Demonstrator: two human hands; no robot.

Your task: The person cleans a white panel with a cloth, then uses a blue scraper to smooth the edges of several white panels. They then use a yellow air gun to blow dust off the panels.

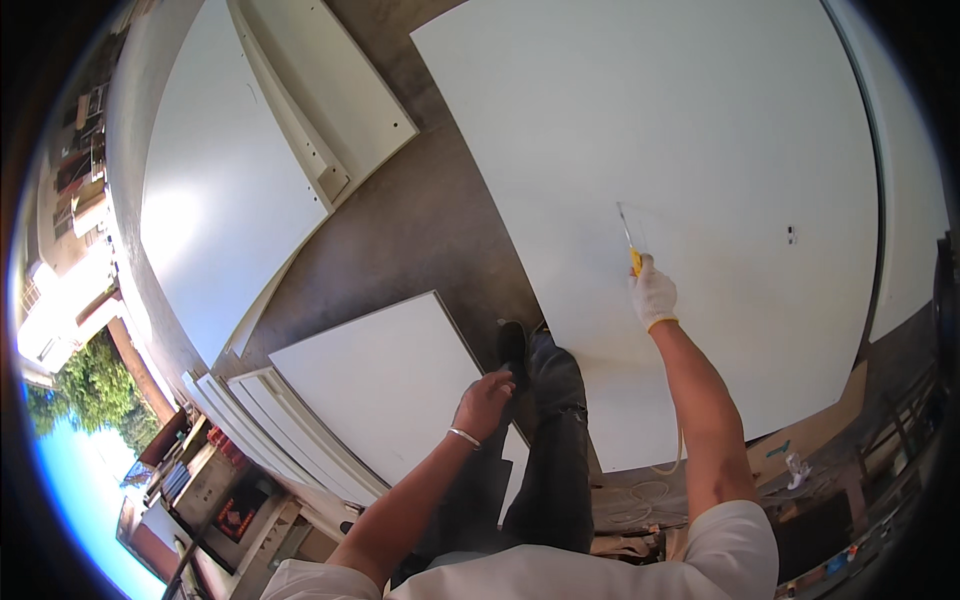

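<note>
My right hand [654, 292], in a white knit glove with a yellow cuff, is closed around the yellow handle of a slim hand tool [634, 258]. Its long, thin metal shaft or blade points away from me, the tip at the surface of a large white panel [680, 120]. A faint rectangular outline shows on the panel beside the tip. My bare left hand [486, 404], with a silver bracelet at the wrist, hangs over my leg, fingers loosely bent and holding nothing that shows.
A smaller white panel [380, 355] lies at left, beside several stacked white boards [290, 430]. Farther left are larger white panels [235, 170] with drilled holes. A small dark fitting [791, 235] sits on the big panel. Clutter and a pale hose [668, 470] lie near its front edge.
</note>
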